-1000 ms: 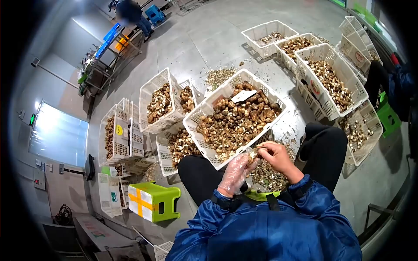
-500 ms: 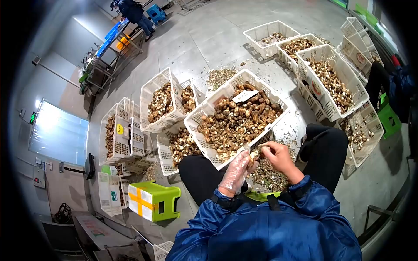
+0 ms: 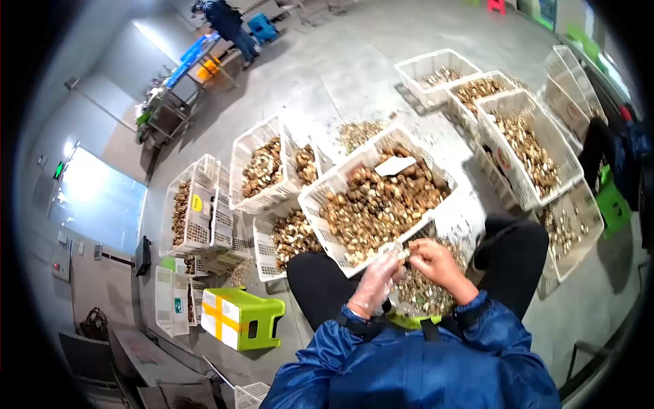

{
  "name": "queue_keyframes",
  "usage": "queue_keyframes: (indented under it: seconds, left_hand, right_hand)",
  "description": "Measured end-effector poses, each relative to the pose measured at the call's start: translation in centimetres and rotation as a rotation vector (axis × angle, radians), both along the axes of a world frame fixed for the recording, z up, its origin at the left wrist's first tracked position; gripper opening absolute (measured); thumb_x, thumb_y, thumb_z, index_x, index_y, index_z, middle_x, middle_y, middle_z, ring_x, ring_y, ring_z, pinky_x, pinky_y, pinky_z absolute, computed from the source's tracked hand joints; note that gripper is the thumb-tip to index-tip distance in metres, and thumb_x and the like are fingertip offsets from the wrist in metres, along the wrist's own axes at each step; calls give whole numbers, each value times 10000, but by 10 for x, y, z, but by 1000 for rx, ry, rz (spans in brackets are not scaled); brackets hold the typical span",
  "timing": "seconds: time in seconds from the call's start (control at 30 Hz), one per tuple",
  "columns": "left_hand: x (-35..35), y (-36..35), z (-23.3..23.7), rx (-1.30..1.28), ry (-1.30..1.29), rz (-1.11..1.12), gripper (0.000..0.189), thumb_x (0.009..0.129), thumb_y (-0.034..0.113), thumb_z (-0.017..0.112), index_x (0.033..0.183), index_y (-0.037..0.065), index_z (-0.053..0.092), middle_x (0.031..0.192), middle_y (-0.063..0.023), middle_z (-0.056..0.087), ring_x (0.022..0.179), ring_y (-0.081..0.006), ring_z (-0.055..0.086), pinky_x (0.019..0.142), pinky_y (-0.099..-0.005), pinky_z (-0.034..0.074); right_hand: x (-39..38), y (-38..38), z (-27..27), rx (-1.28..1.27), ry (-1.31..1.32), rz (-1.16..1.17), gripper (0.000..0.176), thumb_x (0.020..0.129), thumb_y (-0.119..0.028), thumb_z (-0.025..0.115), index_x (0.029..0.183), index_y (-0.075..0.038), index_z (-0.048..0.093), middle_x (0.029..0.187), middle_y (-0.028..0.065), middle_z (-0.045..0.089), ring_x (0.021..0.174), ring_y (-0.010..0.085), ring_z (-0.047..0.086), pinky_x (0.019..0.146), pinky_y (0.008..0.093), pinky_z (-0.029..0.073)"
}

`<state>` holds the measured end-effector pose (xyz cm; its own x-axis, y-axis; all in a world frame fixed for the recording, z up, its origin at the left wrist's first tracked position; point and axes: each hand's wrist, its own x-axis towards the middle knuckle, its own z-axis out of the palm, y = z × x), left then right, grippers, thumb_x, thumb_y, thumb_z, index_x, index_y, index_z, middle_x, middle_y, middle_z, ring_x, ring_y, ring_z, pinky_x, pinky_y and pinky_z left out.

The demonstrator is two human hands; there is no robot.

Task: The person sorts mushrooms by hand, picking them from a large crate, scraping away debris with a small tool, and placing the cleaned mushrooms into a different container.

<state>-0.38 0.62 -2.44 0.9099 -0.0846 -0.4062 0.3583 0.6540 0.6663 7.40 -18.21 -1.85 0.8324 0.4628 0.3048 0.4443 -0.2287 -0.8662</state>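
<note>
My left hand (image 3: 376, 283), in a clear plastic glove, is closed near the front edge of a white perforated crate (image 3: 320, 232). My right hand (image 3: 437, 267) is bare, its fingers pinched together beside the left one. Between the fingertips is a small pale piece, too small to make out clearly. The crate holds a heap of brown mushroom-like pieces (image 3: 381, 211) with a white scoop or card (image 3: 395, 165) lying on top. Below my hands, trimmings (image 3: 426, 290) lie in a pile between my knees.
More crates of brown pieces stand at the left (image 3: 255, 198) and right (image 3: 490, 123). A green stool (image 3: 262, 320) with a white, orange-taped side stands at lower left. One person (image 3: 228, 24) bends at a far table; another person's dark sleeve (image 3: 633, 146) shows at the right edge.
The whole view has shifted, so the crates appear slightly lower and to the right. My hands stay close together, and the piece between them shows less than before.
</note>
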Motion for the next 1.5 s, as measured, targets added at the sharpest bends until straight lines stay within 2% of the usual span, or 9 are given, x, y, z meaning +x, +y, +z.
queue_keyframes:
  seconds: [0.13,0.43,0.63,0.87,1.03,1.13,1.33,1.4,1.5]
  left_hand:
    - [1,-3,17,330,-60,-96,426,996,199,638,1352,0,516,1027,29,558,882,-65,547,788,-242,488]
    - [-5,-5,12,366,-98,-33,445,988,165,647,1357,-40,507,1059,-13,617,898,-90,622,820,-248,537]
    - [-3,-7,28,440,-87,-31,377,973,143,655,1295,-27,560,948,-23,642,818,-96,625,758,-251,526]
    - [0,-7,9,762,-155,-8,324,945,144,681,1220,-21,637,933,-23,657,838,-48,609,726,-222,514]
    - [1,-6,8,1012,-359,54,278,882,89,708,1138,-15,675,1053,-154,722,934,-247,704,801,-338,547]
    - [7,-9,29,1210,-579,63,273,873,59,700,1136,-12,676,1090,-161,716,974,-270,703,842,-341,545]
    - [6,-10,35,1194,-635,66,209,853,10,697,1056,-31,674,1089,-183,718,1013,-292,707,874,-344,550]
    - [8,-8,39,1272,-679,38,228,838,4,702,1061,-32,673,1092,-186,717,1020,-296,705,875,-345,550]
    - [5,-9,39,1247,-696,48,256,827,7,713,1077,-28,675,1077,-194,714,1002,-314,708,860,-346,554]
  right_hand:
    - [-3,1,12,-17,62,1,169,842,-114,735,953,14,725,1039,161,720,878,262,713,753,340,568]
    - [-7,2,8,-29,131,8,214,860,-130,735,1014,17,715,1016,124,724,762,177,692,698,287,536]
    - [-4,-7,18,-70,386,-16,266,910,-232,686,1061,-15,715,771,93,692,664,160,633,620,319,487]
    - [-5,-3,8,46,194,85,246,906,-176,710,1076,3,712,925,67,687,714,125,603,649,281,488]
    - [0,-10,26,4,391,76,220,899,-168,712,1031,8,715,930,99,699,749,149,638,665,301,502]
    - [-4,-4,25,96,104,106,215,900,-164,712,1021,14,712,893,106,701,755,148,646,666,306,508]
    - [0,-12,32,17,400,79,223,908,-203,688,1010,-8,723,783,92,694,686,143,638,635,311,507]
    - [1,0,18,146,-51,112,219,904,-203,686,1018,-22,731,775,85,700,668,146,635,611,314,495]
    - [1,-12,25,-52,284,102,207,885,-171,716,1002,0,719,985,117,712,802,203,677,709,325,528]
